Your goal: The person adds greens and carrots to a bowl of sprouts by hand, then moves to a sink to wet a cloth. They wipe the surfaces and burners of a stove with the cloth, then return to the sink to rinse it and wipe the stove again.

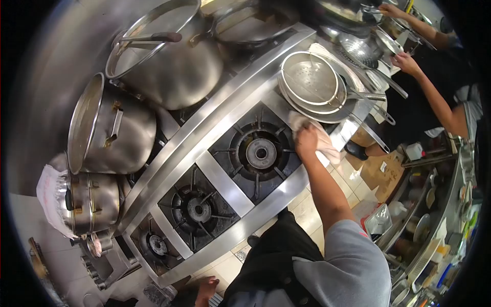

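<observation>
My right hand is closed on a pale cleaning cloth, pressed against the steel stove top at its right end. The cloth lies beside the large burner, just below a stack of round strainers and pans. Low in the picture, my left hand hangs away from the stove's front edge, fingers loosely apart, holding nothing. Two smaller burners, a middle one and a small one, sit along the stove to the left.
Big steel pots, a tall one and another, stand behind the raised steel ledge. At upper right, another person's hand holds a metal utensil. Long handles stick out over the stove's right end. Shelves with dishes line the right.
</observation>
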`<state>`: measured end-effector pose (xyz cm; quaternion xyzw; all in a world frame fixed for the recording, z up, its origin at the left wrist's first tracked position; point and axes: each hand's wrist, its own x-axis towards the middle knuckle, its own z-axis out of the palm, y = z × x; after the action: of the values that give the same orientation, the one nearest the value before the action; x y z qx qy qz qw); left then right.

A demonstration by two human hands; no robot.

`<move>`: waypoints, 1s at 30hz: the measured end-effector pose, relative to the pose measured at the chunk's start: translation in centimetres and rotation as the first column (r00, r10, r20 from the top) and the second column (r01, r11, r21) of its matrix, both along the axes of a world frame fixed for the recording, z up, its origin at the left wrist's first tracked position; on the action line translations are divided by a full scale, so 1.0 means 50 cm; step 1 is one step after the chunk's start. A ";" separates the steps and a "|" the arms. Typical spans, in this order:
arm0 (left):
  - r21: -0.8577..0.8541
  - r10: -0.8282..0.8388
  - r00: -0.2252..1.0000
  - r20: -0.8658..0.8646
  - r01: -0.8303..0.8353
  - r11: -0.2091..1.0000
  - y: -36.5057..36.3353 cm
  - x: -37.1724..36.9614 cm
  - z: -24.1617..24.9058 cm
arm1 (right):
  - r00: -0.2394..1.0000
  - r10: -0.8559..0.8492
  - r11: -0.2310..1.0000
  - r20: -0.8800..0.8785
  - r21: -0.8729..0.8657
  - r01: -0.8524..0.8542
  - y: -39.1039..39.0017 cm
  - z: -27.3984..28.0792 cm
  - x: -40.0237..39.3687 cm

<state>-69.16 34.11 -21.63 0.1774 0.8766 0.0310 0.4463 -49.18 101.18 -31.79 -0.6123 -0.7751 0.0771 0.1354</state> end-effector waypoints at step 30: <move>0.071 0.636 0.769 0.064 -0.639 0.766 -0.165 0.200 -0.069 | 0.878 0.390 0.872 0.278 0.196 -0.449 0.164 0.026 -0.436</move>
<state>-59.18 25.87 -25.08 -0.1117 0.8742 0.2227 0.4167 -70.97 109.37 -30.50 -0.4102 -0.9038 -0.0662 0.1022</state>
